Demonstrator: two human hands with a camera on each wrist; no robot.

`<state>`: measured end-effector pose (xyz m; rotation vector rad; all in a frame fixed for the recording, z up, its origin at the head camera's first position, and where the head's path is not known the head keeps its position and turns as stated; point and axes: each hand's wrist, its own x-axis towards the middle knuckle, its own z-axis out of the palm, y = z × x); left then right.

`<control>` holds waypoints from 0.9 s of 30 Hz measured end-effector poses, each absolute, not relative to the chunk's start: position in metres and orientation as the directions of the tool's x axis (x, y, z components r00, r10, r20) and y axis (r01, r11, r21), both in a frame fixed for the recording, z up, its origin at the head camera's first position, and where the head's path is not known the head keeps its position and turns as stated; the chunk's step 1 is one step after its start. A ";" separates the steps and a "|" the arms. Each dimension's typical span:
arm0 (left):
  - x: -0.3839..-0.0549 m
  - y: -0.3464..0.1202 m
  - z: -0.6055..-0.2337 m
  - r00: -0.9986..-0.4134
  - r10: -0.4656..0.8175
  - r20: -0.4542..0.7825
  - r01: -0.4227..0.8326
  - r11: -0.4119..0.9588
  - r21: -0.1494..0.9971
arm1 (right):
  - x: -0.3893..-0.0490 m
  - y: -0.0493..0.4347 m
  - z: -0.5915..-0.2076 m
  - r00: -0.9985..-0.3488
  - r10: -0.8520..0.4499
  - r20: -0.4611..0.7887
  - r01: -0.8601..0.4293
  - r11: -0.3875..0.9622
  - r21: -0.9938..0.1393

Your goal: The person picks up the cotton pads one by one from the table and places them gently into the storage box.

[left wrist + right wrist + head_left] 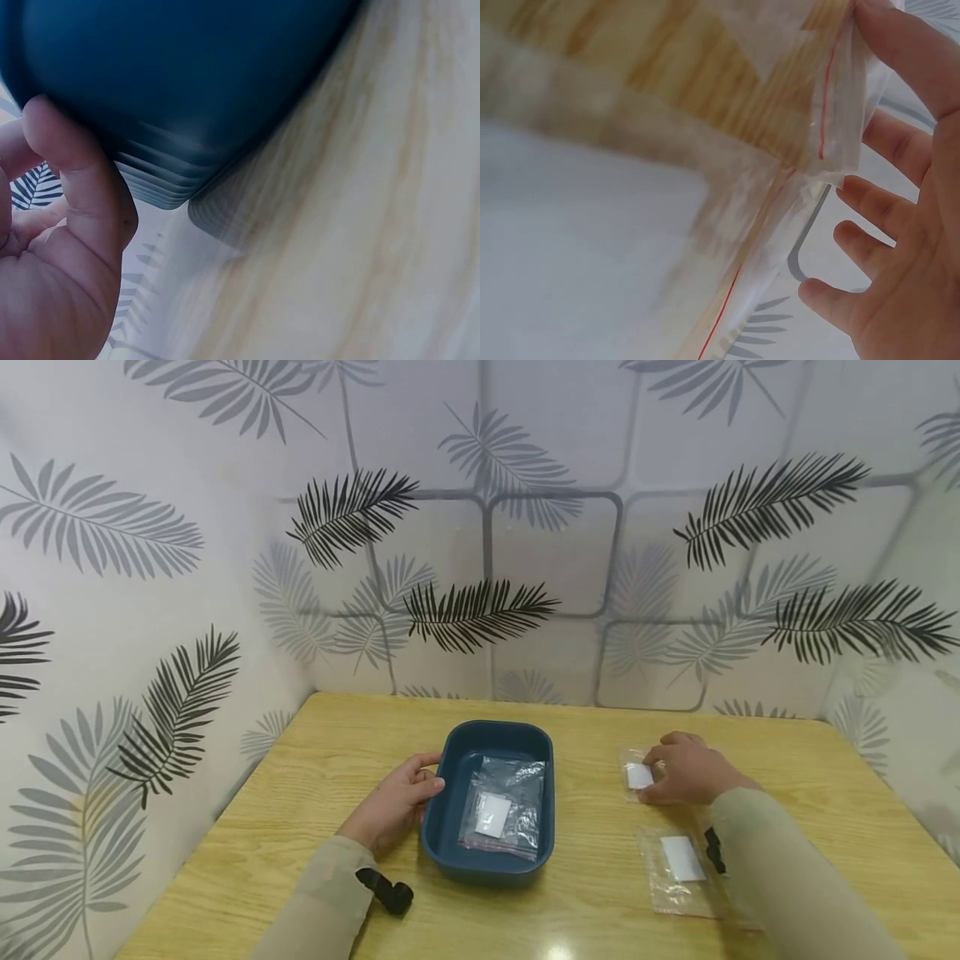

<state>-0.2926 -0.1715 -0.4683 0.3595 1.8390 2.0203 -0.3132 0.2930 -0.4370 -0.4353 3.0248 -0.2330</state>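
Observation:
A dark blue plastic tub (487, 868) stands on the wooden table, and my left hand (397, 802) grips its left side. The thumb (56, 135) lies against the tub wall in the left wrist view. Inside the tub are clear zip bags (517, 789) with a white label showing. To the right, my right hand (693, 768) pinches the edge of a small clear zip bag (637, 775) with a white label. In the right wrist view the thumb (907, 49) meets the bag's red-lined edge (840, 97), while the other fingers are spread.
More clear zip bags (681, 872) with a white label lie nearer on the table (600, 860), partly under the right forearm. A wall (547, 560) with a leaf pattern rises behind the table, and another stands at the left.

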 end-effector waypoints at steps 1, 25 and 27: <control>-0.293 -0.171 -0.468 -0.894 0.442 -0.068 -0.110 -0.069 0.992 | -0.313 0.292 -0.437 -0.957 -0.286 -0.055 -0.275 0.948 -0.159; -0.294 -0.173 -0.469 -0.891 0.450 -0.061 -0.089 -0.041 0.995 | -0.314 0.281 -0.427 -0.957 -0.249 -0.146 -0.217 0.954 -0.207; -0.294 -0.173 -0.469 -0.889 0.453 -0.060 -0.088 -0.041 0.995 | -0.315 0.280 -0.426 -0.957 -0.242 -0.158 -0.207 0.955 -0.211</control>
